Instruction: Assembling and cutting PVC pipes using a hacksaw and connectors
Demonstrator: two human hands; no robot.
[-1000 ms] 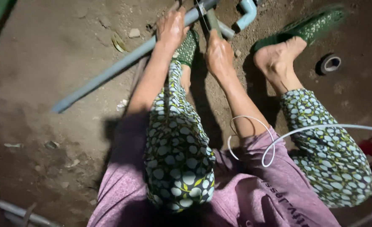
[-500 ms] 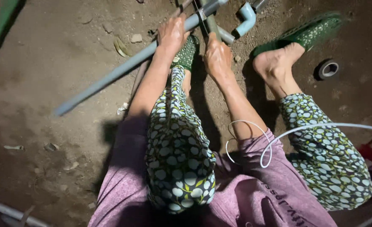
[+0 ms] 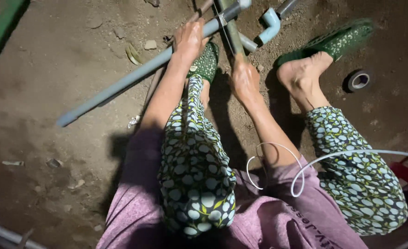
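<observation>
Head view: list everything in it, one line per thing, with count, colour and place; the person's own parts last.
long pipe: one, grey-blue, slanting over the dirt from lower left to top centre
saw: one, dull green frame, crossing the long pipe at top centre
elbow fitting: one, pale blue, top, right of the saw
tape roll: one, dark with a pale core, on the dirt at right
cord: one, white, looped over the lap
second pipe: one, grey, bottom left corner
ground: brown dirt with small stones
slippers: two, green, on the feet
left hand: pressed on the long pipe
right hand: fingers closed around the saw's handle
</observation>
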